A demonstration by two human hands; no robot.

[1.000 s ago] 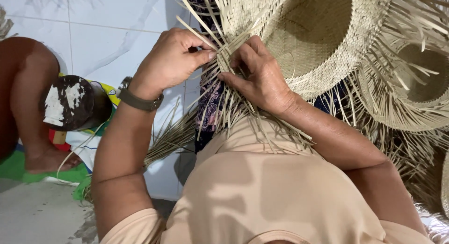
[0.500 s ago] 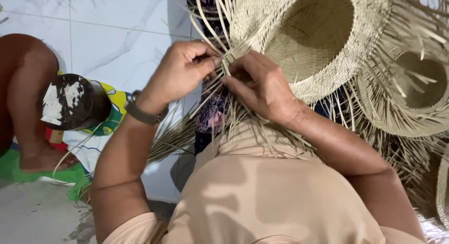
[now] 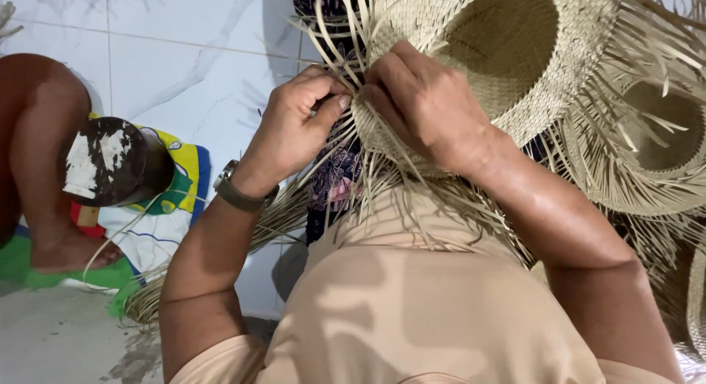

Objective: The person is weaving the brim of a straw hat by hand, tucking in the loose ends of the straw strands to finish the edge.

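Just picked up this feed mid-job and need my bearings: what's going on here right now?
A person is working on a woven straw hat held upside down over their lap. The left hand pinches loose straw strips at the brim's edge, and the right hand presses on the brim beside it. The brim is unfinished, with many strips sticking out. A second straw hat lies to the right. On the left, another person's foot rests on a colourful cloth near a dark round block.

At the left edge of the frame a seated person's bare leg (image 3: 33, 156) rests on a colourful mat (image 3: 165, 207) — beside it, a dark round block (image 3: 110, 162) with flaking white paint. Another unfinished straw hat (image 3: 654, 145) lies at right; white tiles (image 3: 169, 53) fill the upper left.
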